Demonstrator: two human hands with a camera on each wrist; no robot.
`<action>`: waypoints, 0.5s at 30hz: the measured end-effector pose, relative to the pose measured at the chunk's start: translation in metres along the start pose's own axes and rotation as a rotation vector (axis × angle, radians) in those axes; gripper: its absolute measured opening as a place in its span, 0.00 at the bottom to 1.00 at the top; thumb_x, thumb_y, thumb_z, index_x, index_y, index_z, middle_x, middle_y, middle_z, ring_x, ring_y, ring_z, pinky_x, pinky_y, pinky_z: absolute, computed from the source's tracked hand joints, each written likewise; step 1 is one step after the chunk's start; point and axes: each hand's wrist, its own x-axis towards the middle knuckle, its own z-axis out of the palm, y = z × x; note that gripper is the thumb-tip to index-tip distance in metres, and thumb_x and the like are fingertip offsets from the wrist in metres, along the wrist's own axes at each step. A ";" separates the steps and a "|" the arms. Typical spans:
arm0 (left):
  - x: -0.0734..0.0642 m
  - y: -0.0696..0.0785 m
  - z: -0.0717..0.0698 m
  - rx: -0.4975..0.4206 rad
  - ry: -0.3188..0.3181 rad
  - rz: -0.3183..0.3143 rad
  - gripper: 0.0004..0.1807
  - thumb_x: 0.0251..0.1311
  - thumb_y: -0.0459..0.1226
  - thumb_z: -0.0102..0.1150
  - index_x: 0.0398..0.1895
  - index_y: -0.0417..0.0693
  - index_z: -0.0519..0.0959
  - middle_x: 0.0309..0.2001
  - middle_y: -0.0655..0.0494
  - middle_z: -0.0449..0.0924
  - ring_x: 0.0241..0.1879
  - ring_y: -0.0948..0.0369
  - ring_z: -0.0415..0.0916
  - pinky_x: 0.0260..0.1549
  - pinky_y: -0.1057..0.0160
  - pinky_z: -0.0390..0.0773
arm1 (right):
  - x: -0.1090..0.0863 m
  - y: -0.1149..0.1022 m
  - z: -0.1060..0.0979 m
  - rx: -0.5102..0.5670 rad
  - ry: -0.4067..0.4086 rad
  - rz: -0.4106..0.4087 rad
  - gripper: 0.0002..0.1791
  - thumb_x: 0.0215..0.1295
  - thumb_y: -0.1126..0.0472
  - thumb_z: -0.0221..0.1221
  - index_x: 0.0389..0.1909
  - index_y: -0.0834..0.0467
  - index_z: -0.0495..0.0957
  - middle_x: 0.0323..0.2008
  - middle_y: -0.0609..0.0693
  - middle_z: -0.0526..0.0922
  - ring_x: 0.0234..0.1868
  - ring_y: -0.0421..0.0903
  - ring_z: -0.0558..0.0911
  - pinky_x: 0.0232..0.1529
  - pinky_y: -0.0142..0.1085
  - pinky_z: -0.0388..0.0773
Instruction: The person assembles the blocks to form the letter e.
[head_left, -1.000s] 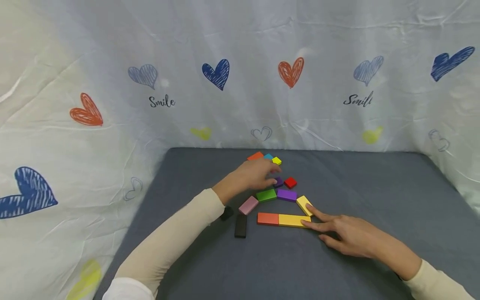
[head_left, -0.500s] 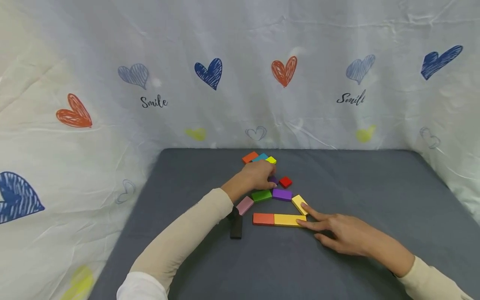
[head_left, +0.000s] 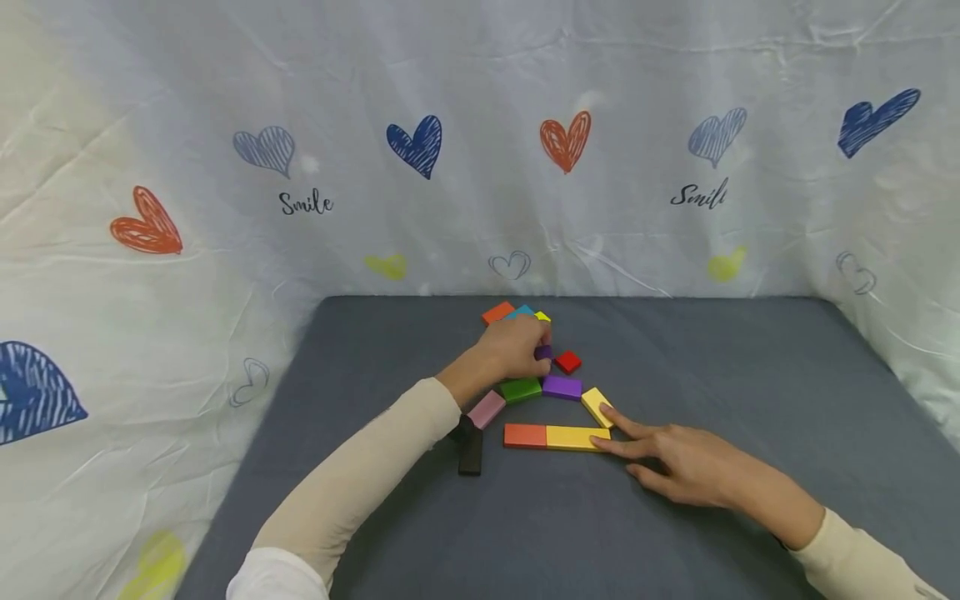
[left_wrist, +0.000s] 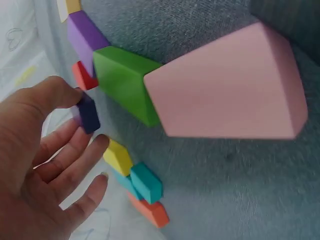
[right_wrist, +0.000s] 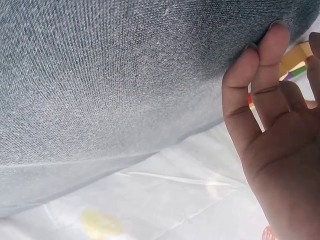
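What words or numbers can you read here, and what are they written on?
"Smile": dark letters, left side of the white cloth.
"Smil": dark letters, farther right on that cloth; its last letter is unclear.
No writing or numbers show on the blocks.

Room type unclear; curtained-off grey tabletop (head_left: 712,367). White sheeting (head_left: 480,75) with printed hearts (head_left: 566,142) and "Smile" lettering (head_left: 306,202) hangs behind and beside it.

The bare right hand (right_wrist: 285,147) is occupying the right edge, its fingers partly hiding a yellow flat-sided block (right_wrist: 296,57); grey woven fabric (right_wrist: 110,80) is filling the upper left, white printed cloth (right_wrist: 170,190) showing below.
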 end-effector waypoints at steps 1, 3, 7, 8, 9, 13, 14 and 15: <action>-0.003 -0.001 -0.002 0.000 0.020 0.006 0.18 0.66 0.50 0.66 0.54 0.54 0.83 0.41 0.62 0.80 0.39 0.64 0.75 0.34 0.62 0.77 | 0.000 0.000 0.001 -0.002 0.005 -0.003 0.33 0.77 0.58 0.62 0.79 0.37 0.69 0.83 0.53 0.57 0.38 0.35 0.78 0.26 0.29 0.68; -0.009 -0.003 -0.006 -0.008 0.060 0.020 0.19 0.64 0.50 0.66 0.55 0.55 0.84 0.44 0.63 0.82 0.42 0.66 0.75 0.45 0.59 0.76 | 0.001 0.000 0.001 -0.004 0.011 -0.005 0.33 0.77 0.58 0.62 0.79 0.37 0.69 0.83 0.53 0.57 0.39 0.35 0.79 0.26 0.29 0.69; -0.027 -0.006 -0.015 -0.014 0.110 0.065 0.18 0.65 0.51 0.66 0.55 0.57 0.84 0.46 0.67 0.83 0.46 0.68 0.76 0.62 0.46 0.63 | 0.001 0.001 0.001 0.003 0.003 0.005 0.33 0.77 0.58 0.62 0.79 0.36 0.68 0.84 0.52 0.56 0.38 0.35 0.78 0.25 0.29 0.68; -0.031 -0.007 -0.017 -0.024 0.117 0.083 0.17 0.65 0.51 0.66 0.54 0.58 0.83 0.45 0.67 0.83 0.46 0.68 0.77 0.63 0.43 0.60 | 0.001 0.002 0.001 0.005 0.000 0.009 0.33 0.77 0.58 0.62 0.79 0.36 0.68 0.84 0.52 0.56 0.37 0.35 0.78 0.24 0.29 0.68; -0.036 -0.007 -0.018 -0.028 0.121 0.100 0.16 0.65 0.51 0.66 0.53 0.58 0.83 0.44 0.67 0.82 0.46 0.68 0.78 0.63 0.42 0.59 | 0.001 0.002 0.000 0.005 -0.003 0.012 0.33 0.77 0.58 0.63 0.79 0.36 0.68 0.84 0.52 0.56 0.37 0.35 0.78 0.24 0.29 0.68; -0.053 -0.007 -0.023 -0.067 0.122 0.165 0.13 0.66 0.50 0.65 0.49 0.59 0.81 0.42 0.68 0.80 0.47 0.66 0.80 0.61 0.42 0.56 | -0.001 0.003 0.000 0.006 -0.011 0.020 0.34 0.77 0.58 0.63 0.79 0.35 0.68 0.84 0.52 0.56 0.40 0.36 0.80 0.25 0.30 0.68; -0.058 -0.007 -0.024 -0.075 0.119 0.179 0.12 0.65 0.50 0.65 0.48 0.59 0.81 0.42 0.69 0.79 0.47 0.65 0.80 0.61 0.41 0.55 | -0.001 0.003 0.000 0.007 -0.011 0.022 0.34 0.76 0.58 0.63 0.79 0.35 0.68 0.84 0.51 0.56 0.41 0.37 0.81 0.25 0.30 0.68; -0.062 -0.007 -0.024 -0.074 0.120 0.188 0.12 0.65 0.49 0.65 0.48 0.59 0.81 0.42 0.69 0.79 0.47 0.66 0.80 0.60 0.42 0.55 | -0.001 0.003 0.000 0.006 -0.012 0.025 0.34 0.76 0.58 0.63 0.79 0.35 0.67 0.84 0.51 0.55 0.44 0.39 0.82 0.26 0.29 0.68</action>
